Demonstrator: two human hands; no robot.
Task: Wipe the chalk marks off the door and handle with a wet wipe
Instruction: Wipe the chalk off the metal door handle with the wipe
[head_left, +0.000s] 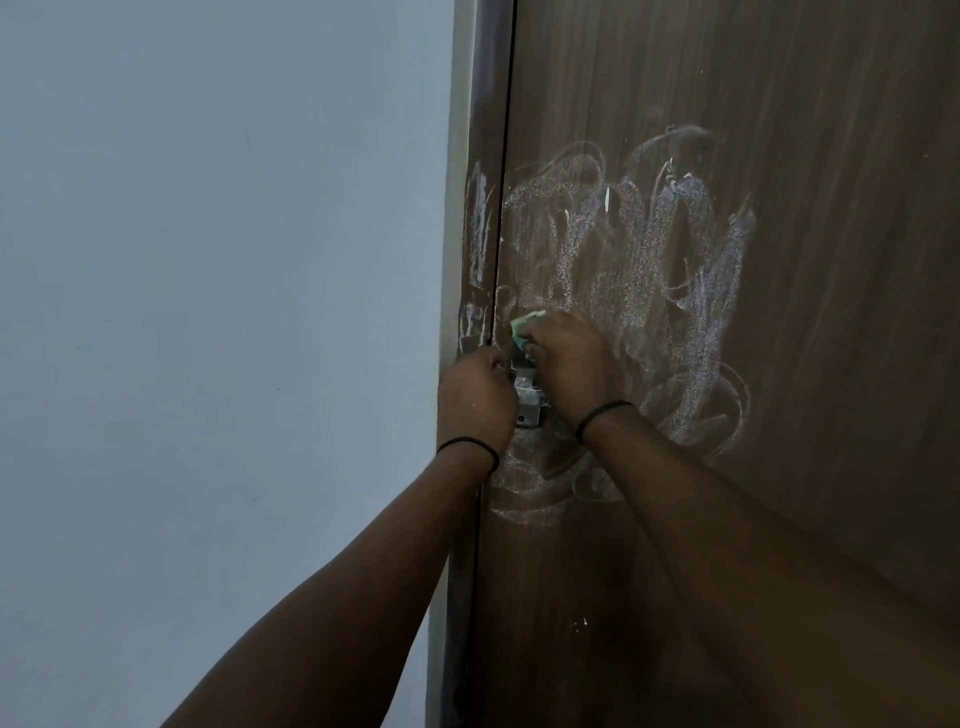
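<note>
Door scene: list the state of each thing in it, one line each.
Door: closed against its frame, still heavily chalked.
Door frame: chalk streaks on it.
Handle: metal, mostly hidden between the hands.
Wet wipe: green, bunched, pressed to the door above the handle.
Right hand: grips the wipe.
Left hand: fingers curled at the door edge beside the handle.
</note>
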